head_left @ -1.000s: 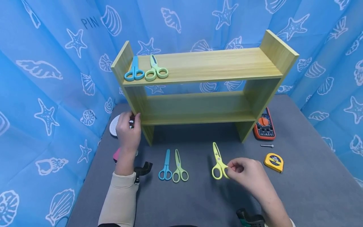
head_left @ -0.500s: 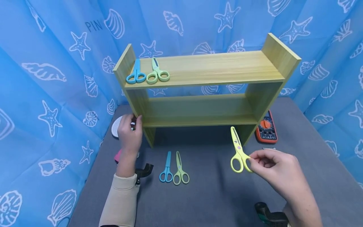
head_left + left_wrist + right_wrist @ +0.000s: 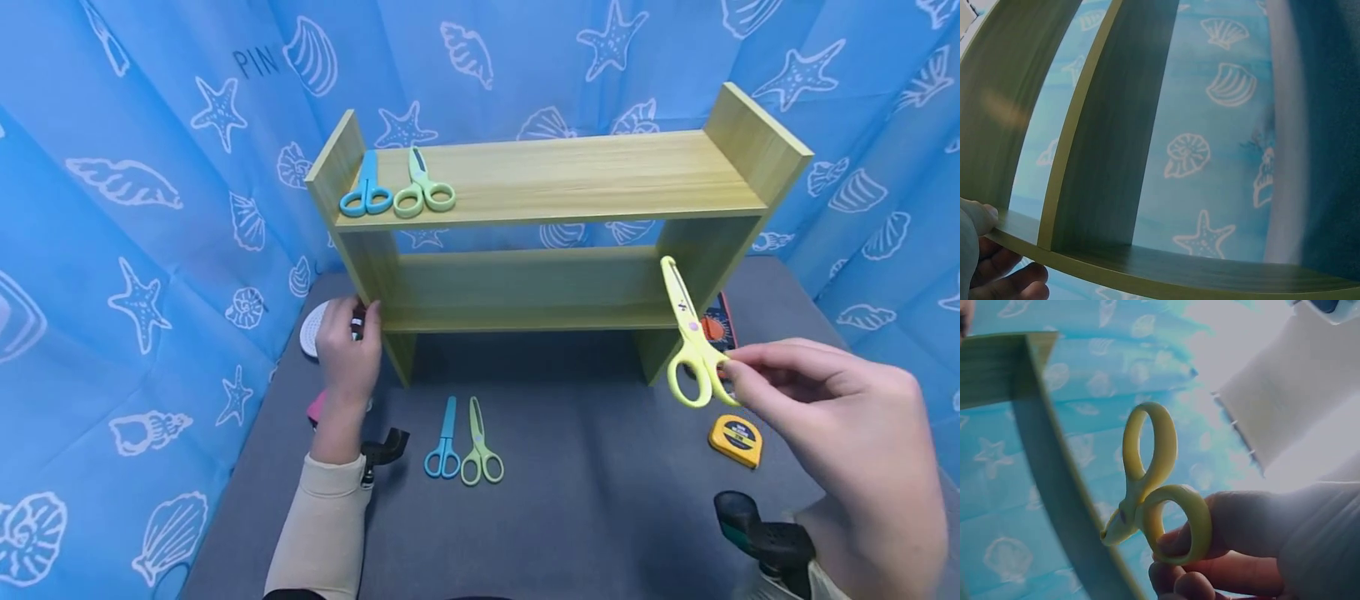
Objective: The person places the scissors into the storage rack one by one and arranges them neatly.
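My right hand [image 3: 847, 425] pinches a pair of yellow scissors [image 3: 697, 354] by one finger loop, blades pointing up, in front of the shelf's right side. The right wrist view shows the yellow scissors [image 3: 1154, 456] close up, thumb and fingers around the lower loop. With my left hand [image 3: 349, 350] I hold the left side panel of the wooden shelf [image 3: 570, 212]; in the left wrist view the thumb and fingers lie on either side of that panel [image 3: 1166, 284]. Blue scissors [image 3: 367, 190] and light green scissors [image 3: 422, 190] lie on the upper board's left end.
On the grey table [image 3: 555, 533], other blue scissors [image 3: 445, 442] and green scissors [image 3: 480, 450] lie before the shelf. A yellow tape measure [image 3: 737, 440] and a partly hidden multimeter [image 3: 718, 321] are at right. A white round object [image 3: 309, 332] and pink object [image 3: 317, 408] are at left.
My right hand has lifted the yellow scissors up and to the right, from low over the table to the height of the lower board. My left hand stays on the shelf's side panel.
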The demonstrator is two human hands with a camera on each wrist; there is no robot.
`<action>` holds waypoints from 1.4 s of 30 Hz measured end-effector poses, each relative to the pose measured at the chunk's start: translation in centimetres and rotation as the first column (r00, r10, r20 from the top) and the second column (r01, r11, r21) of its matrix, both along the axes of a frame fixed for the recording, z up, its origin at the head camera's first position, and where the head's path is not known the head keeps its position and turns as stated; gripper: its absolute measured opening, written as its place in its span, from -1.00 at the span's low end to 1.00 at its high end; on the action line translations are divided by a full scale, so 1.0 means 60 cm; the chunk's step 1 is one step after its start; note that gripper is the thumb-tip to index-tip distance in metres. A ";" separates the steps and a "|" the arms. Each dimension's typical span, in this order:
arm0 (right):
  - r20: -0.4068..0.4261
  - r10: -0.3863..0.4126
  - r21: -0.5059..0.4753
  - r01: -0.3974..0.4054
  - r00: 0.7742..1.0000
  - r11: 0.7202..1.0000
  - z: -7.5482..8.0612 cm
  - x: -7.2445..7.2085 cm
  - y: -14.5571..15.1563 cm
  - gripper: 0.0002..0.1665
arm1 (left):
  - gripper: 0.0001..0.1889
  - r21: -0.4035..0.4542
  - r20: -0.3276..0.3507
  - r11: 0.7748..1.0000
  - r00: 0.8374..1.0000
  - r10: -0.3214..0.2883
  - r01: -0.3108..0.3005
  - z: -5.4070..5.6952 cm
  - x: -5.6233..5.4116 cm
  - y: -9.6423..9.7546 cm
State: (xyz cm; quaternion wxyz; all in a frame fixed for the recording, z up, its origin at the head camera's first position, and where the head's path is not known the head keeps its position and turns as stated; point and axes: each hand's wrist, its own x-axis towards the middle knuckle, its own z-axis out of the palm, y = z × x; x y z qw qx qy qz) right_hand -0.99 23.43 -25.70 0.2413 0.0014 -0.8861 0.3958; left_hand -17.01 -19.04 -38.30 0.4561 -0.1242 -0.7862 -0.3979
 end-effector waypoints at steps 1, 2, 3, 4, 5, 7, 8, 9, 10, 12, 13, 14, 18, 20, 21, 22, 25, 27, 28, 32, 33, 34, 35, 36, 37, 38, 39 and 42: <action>-0.012 0.001 -0.007 -0.001 1.000 1.000 0.007 -0.004 0.002 -0.81 | -0.85 -0.001 -0.001 1.000 1.000 0.003 -0.003 0.001 -0.001 -0.001; -0.022 0.003 -0.012 -0.003 1.000 1.000 0.014 -0.008 0.003 -0.81 | -0.85 -0.001 -0.003 1.000 1.000 0.005 -0.005 0.001 -0.002 -0.002; -0.034 0.008 -0.019 -0.009 0.999 1.000 0.021 -0.014 0.005 -0.80 | -0.85 -0.001 -0.005 1.000 1.000 0.005 -0.005 0.002 -0.002 -0.003; -0.038 0.014 -0.027 -0.015 0.999 1.000 0.027 -0.021 0.007 -0.79 | -0.85 -0.003 -0.007 1.000 1.000 0.005 -0.005 0.002 -0.003 -0.003; -0.043 0.019 -0.038 -0.021 0.999 0.999 0.034 -0.028 0.009 -0.78 | -0.85 -0.005 -0.011 1.000 1.000 0.007 -0.007 0.002 -0.003 -0.004; -0.047 0.028 -0.068 -0.031 0.999 0.997 0.048 -0.044 0.011 -0.77 | -0.84 -0.008 -0.017 1.000 1.000 0.007 -0.007 0.003 -0.003 -0.003; -0.046 0.024 -0.082 -0.028 0.999 0.996 0.056 -0.052 0.011 -0.76 | -0.84 -0.009 -0.021 1.000 1.000 0.007 -0.007 0.003 -0.003 -0.003; -0.045 0.019 -0.093 -0.023 0.999 0.995 0.063 -0.060 0.010 -0.76 | -0.84 -0.012 -0.023 1.000 1.000 0.007 -0.008 0.003 -0.003 -0.002; -0.040 0.010 -0.096 -0.014 0.999 0.995 0.070 -0.068 0.009 -0.75 | -0.83 -0.014 -0.023 1.000 1.000 0.009 -0.010 0.003 -0.002 -0.002; -0.026 -0.011 -0.100 0.008 1.000 0.995 0.084 -0.084 0.005 -0.75 | -0.83 -0.016 -0.025 1.000 1.000 0.012 -0.012 0.003 -0.002 -0.001; -0.021 -0.021 -0.098 0.019 1.000 0.995 0.091 -0.092 0.002 -0.74 | -0.84 -0.017 -0.025 1.000 1.000 0.011 -0.012 0.003 -0.002 -0.001; -0.014 -0.032 -0.100 0.030 0.999 0.995 0.099 -0.100 -0.003 -0.74 | -0.84 -0.017 -0.024 1.000 1.000 0.012 -0.012 0.003 -0.002 0.000; 0.024 -0.033 -0.104 0.035 0.999 0.994 0.129 -0.130 -0.024 -0.73 | -0.83 -0.019 -0.018 1.000 1.000 0.012 -0.012 0.003 -0.002 0.000; 0.049 -0.012 -0.113 0.017 0.999 0.993 0.144 -0.145 -0.036 -0.73 | -0.82 -0.021 -0.018 1.000 1.000 0.016 -0.016 0.003 -0.003 -0.001; 0.057 0.003 -0.114 0.003 0.998 0.993 0.151 -0.152 -0.042 -0.73 | -0.82 -0.023 -0.019 1.000 1.000 0.018 -0.019 0.003 -0.003 -0.002; 0.065 0.016 -0.116 -0.008 0.998 0.993 0.158 -0.159 -0.048 -0.72 | -0.82 -0.025 -0.019 0.999 1.000 0.020 -0.020 0.003 -0.003 -0.002; 0.090 0.061 -0.137 -0.049 0.994 0.989 0.178 -0.181 -0.068 -0.73 | -0.82 -0.047 -0.019 0.998 0.999 0.029 -0.029 0.003 -0.002 -0.004; 0.109 0.078 -0.120 -0.065 0.991 0.991 0.191 -0.194 -0.083 -0.70 | -0.83 -0.047 -0.022 0.998 0.999 0.029 -0.030 0.003 -0.002 -0.005; 0.122 0.085 -0.108 -0.072 0.989 0.991 0.197 -0.201 -0.090 -0.68 | -0.84 -0.047 -0.023 0.998 0.999 0.028 -0.029 0.003 -0.002 -0.004; 0.162 0.112 -0.024 -0.109 0.980 0.994 0.214 -0.231 -0.121 -0.65 | -0.85 -0.031 -0.030 0.999 0.999 0.019 -0.020 0.002 -0.003 -0.004; 0.164 0.121 0.000 -0.122 0.979 0.993 0.215 -0.239 -0.129 -0.64 | -0.85 -0.029 -0.031 0.999 0.999 0.018 -0.019 0.002 -0.004 -0.005; 0.168 0.130 0.025 -0.136 0.977 0.990 0.216 -0.247 -0.137 -0.64 | -0.84 -0.029 -0.031 0.999 0.999 0.019 -0.020 0.002 -0.004 -0.005; 0.173 0.138 0.048 -0.148 0.975 0.988 0.217 -0.255 -0.145 -0.64 | -0.84 -0.031 -0.029 0.999 0.999 0.020 -0.021 0.002 -0.004 -0.005; 0.179 0.144 0.071 -0.159 0.973 0.985 0.217 -0.262 -0.154 -0.64 | -0.84 -0.031 -0.029 0.999 0.999 0.021 -0.022 0.002 -0.004 -0.005; 0.185 0.150 0.094 -0.170 0.971 0.981 0.217 -0.270 -0.162 -0.64 | -0.84 -0.031 -0.028 0.999 0.999 0.023 -0.024 0.002 -0.004 -0.005; 0.195 0.154 0.111 -0.178 0.968 0.978 0.217 -0.278 -0.170 -0.65 | -0.84 -0.029 -0.028 0.999 0.999 0.024 -0.024 0.001 -0.004 -0.005; 0.209 0.157 0.123 -0.185 0.965 0.975 0.216 -0.286 -0.178 -0.65 | -0.84 -0.028 -0.027 0.999 0.999 0.024 -0.024 0.001 -0.004 -0.005; 0.245 0.164 0.146 -0.204 0.955 0.968 0.213 -0.306 -0.200 -0.68 | -0.83 -0.029 -0.024 0.999 0.999 0.024 -0.025 0.001 -0.005 -0.005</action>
